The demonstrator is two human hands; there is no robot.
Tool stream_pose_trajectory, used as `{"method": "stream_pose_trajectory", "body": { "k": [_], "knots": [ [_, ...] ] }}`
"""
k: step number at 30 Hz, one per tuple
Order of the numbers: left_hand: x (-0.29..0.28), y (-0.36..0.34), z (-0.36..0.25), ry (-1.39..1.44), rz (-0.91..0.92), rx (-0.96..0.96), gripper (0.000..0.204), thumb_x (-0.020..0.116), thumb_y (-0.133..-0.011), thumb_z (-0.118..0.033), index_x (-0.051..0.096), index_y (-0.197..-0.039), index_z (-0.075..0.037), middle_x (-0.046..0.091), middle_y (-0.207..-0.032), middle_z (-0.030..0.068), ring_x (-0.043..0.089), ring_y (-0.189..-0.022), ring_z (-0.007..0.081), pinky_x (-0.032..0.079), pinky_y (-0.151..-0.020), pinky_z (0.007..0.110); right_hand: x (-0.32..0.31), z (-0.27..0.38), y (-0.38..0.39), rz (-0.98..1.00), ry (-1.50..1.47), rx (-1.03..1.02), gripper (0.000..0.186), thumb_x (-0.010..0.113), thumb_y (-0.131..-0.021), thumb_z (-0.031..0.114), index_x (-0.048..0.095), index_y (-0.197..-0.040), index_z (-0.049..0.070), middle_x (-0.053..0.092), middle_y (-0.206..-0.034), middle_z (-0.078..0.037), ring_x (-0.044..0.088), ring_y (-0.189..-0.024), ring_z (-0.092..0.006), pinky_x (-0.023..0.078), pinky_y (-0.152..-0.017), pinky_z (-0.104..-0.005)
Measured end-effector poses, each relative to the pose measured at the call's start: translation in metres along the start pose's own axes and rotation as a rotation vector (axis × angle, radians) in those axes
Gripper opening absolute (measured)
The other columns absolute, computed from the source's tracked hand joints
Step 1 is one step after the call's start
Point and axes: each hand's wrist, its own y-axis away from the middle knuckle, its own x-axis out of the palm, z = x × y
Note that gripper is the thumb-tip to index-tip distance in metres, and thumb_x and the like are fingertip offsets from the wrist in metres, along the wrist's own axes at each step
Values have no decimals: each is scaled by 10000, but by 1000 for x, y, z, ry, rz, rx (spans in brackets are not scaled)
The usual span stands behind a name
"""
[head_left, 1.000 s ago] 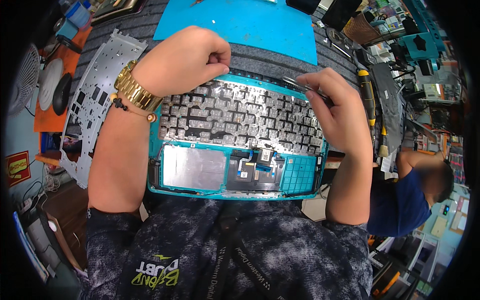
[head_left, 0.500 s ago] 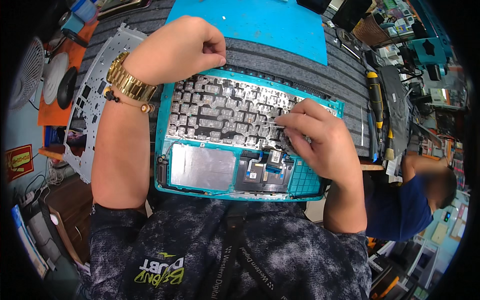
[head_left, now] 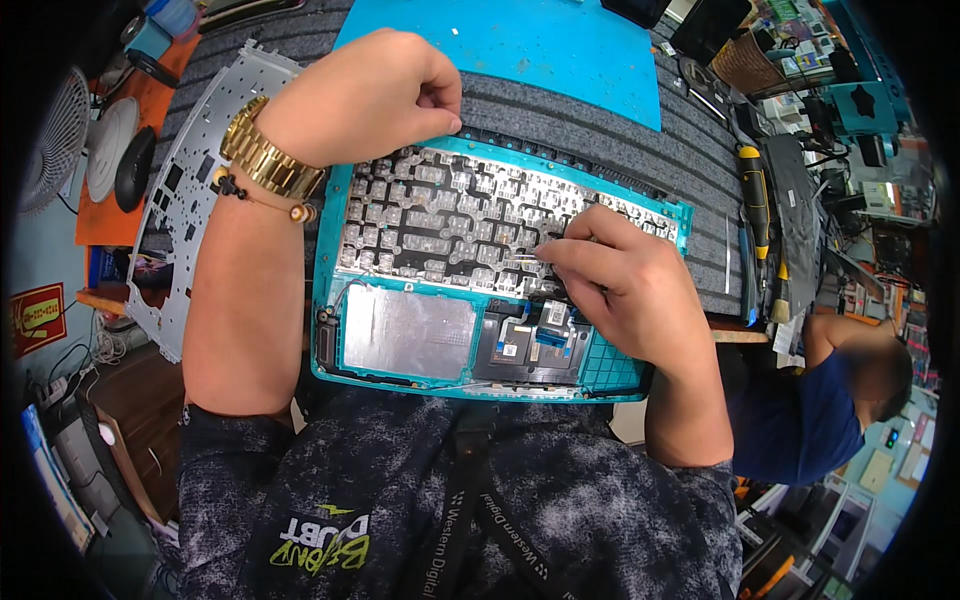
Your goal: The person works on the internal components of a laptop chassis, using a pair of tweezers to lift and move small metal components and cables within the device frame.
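Observation:
A teal laptop top case (head_left: 350, 383) lies inside up before me, with the bare silvery keyboard backing (head_left: 430, 222) across its far half. My left hand (head_left: 385, 95) is closed, thumb and finger pinching at the far edge of the case; the exact contact is partly hidden. Over the right part of the keyboard, my right hand (head_left: 630, 285) is closed on a thin shiny metal strip (head_left: 526, 257); only its end shows, against the keyboard. Nearer me are a flat silver plate (head_left: 408, 333) and the touchpad's dark back (head_left: 510, 350) with ribbon cables.
A perforated grey metal plate (head_left: 185, 190) lies left of my left arm. Beyond is a blue mat (head_left: 520, 55) on a ribbed grey cloth (head_left: 590, 125). A yellow-black screwdriver (head_left: 754, 200) and a brush (head_left: 780, 295) lie at the right. A person in dark blue (head_left: 800, 415) sits at the right.
My right hand has shifted slightly left over the keyboard, and the thin metal end shows more clearly. My left hand keeps its place at the far edge of the case.

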Motion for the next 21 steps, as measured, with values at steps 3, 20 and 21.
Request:
{"method": "stream_pose_trajectory", "body": {
  "k": [3,20,21],
  "knots": [
    [0,0,0,-1,0,1,164,875,-963,-168,861,-998,-8,820,-880,157,788,-800,270,630,-740,388,1,-1,0,-2,-1,1,211,817,-881,0,851,-1064,99,724,-985,-63,771,-812,-316,614,-690,-440],
    [1,0,0,-8,-1,0,160,879,-966,-169,861,-991,-12,822,-883,158,791,-801,268,632,-741,383,1,-3,0,8,-38,11,194,812,-893,-7,854,-1053,94,729,-975,-71,776,-828,-319,612,-705,-437],
    [1,0,0,-5,4,-11,159,879,-965,-168,861,-991,-12,822,-883,157,791,-801,268,632,-741,383,2,-3,0,6,-40,13,195,813,-892,-9,855,-1053,94,729,-973,-72,777,-829,-318,612,-705,-436]
  ]
}}
